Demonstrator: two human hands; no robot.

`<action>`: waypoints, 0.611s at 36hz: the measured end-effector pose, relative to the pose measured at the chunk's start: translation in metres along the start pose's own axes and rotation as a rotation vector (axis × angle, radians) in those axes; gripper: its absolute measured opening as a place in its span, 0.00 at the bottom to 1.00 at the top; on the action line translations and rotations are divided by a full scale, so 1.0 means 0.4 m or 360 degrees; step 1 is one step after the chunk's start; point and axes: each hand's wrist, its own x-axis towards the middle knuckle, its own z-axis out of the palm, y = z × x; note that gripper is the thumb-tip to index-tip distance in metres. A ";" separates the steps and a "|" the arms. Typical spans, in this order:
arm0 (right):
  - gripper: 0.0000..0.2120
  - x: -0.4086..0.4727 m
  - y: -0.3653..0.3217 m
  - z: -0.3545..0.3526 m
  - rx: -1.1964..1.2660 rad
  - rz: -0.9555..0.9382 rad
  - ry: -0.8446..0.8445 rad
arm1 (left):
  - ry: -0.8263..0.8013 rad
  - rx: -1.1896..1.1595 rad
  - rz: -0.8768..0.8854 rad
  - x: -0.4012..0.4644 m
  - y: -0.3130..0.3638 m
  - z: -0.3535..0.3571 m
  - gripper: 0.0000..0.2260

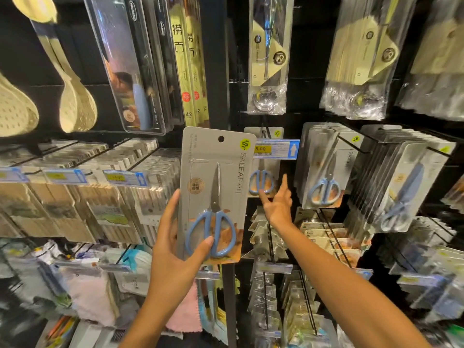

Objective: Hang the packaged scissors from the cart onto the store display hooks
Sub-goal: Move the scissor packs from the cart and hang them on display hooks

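Note:
My left hand (pixel 175 249) grips a grey card pack of blue-handled scissors (pixel 213 192) upright, thumb across the blue handles, its hang hole at the top. Behind and to the right, another scissors pack (pixel 262 179) hangs on a display hook (pixel 264 133) behind a blue price tag (pixel 276 148). My right hand (pixel 277 205) reaches up to the lower edge of that hanging pack, fingers extended and touching it. More scissors packs (pixel 324 172) fill the hooks to the right. The cart is out of view.
Ladles and packaged spoons (pixel 267 59) hang above. Chopstick packs (pixel 100 197) crowd the hooks at left, cloths and small packs below. A black upright post (pixel 216 71) splits the display. Long-handled scissors packs (pixel 401 187) hang at far right.

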 end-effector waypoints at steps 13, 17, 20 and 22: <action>0.21 -0.416 -0.142 -0.195 0.0925 -0.0430 -0.0579 | 0.0011 -0.0129 0.0024 -0.005 0.008 0.046 0.41; 0.23 -0.427 -0.160 -0.228 0.0898 -0.0530 -0.0502 | -0.0026 -0.0222 0.0020 -0.017 0.015 0.074 0.41; 0.24 -0.430 -0.162 -0.240 0.0895 -0.0503 -0.0491 | -0.0026 -0.0252 0.0017 -0.024 0.019 0.089 0.42; 0.24 -0.434 -0.157 -0.247 0.0882 -0.0476 -0.0485 | -0.0041 -0.0267 0.0010 -0.026 0.019 0.095 0.42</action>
